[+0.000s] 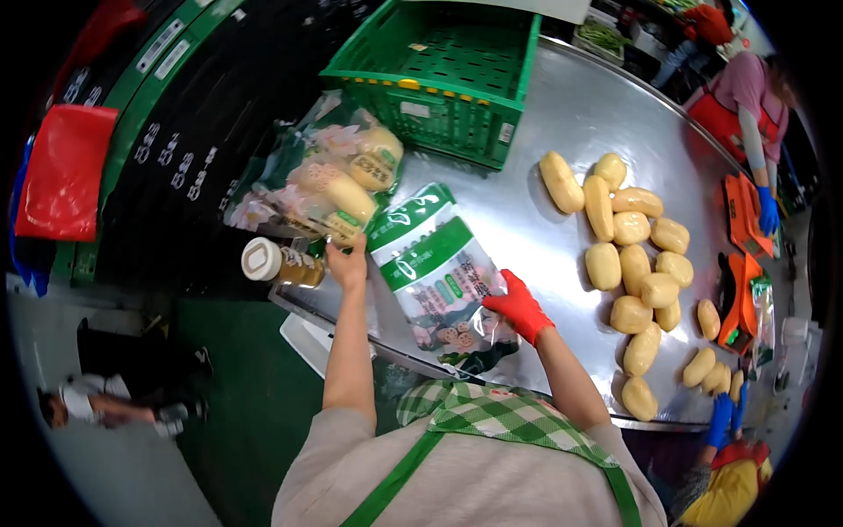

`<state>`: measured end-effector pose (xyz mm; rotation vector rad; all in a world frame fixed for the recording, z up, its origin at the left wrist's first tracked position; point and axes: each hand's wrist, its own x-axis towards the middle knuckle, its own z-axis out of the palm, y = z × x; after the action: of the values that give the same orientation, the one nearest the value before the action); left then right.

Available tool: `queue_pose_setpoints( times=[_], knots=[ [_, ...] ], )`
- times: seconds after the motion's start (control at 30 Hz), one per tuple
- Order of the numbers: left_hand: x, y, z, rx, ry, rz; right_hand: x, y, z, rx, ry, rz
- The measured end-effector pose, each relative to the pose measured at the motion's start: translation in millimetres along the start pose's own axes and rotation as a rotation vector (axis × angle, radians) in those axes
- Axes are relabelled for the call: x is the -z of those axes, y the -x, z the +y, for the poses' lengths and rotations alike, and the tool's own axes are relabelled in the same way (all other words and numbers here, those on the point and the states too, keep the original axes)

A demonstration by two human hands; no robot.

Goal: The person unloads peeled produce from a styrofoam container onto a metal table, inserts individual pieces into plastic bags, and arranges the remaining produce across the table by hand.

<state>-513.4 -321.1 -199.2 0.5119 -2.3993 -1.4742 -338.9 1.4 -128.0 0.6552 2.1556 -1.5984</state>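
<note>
My bare left hand (pixel 348 265) is at the lower corner of a printed bag of lotus root (pixel 338 198), fingers closed on its edge. A jar (pixel 299 266) with a white lid lies on its side just left of that hand. My right hand (pixel 521 307), in a red glove, pinches the right edge of a stack of flat printed plastic bags (pixel 435 259) with green bands. Peeled lotus roots (pixel 637 263) lie loose on the metal table to the right of my right hand.
A green plastic crate (pixel 439 83) stands at the far side of the metal table (pixel 549 241). Orange devices (pixel 739 299) sit along the right edge. Co-workers with blue gloves (pixel 767 211) are at the right. Another person (pixel 97 400) is at lower left.
</note>
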Motion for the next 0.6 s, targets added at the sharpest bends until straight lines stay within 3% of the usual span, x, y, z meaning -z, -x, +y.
queue_pose_setpoints(
  times=[0.17,0.33,0.4,0.47,0.6],
  knots=[
    [-2.8,12.0,25.5,0.086,0.16,0.101,27.9,16.8,-18.9,-0.128,-0.11,-0.276],
    [-10.0,-2.8,2.1,0.11,0.173,0.078,16.2,10.1,18.3,-0.044,-0.15,-0.222],
    [-7.6,-5.2,-0.5,0.082,0.148,0.06,27.8,31.3,-6.8,-0.01,-0.153,-0.233],
    [-4.7,-28.2,-36.9,0.177,0.211,-0.022,26.9,26.9,8.4,-0.008,-0.198,-0.178],
    [-0.5,-8.8,9.3,0.318,0.184,0.031,52.1,35.6,8.9,-0.071,-0.172,-0.203]
  ],
)
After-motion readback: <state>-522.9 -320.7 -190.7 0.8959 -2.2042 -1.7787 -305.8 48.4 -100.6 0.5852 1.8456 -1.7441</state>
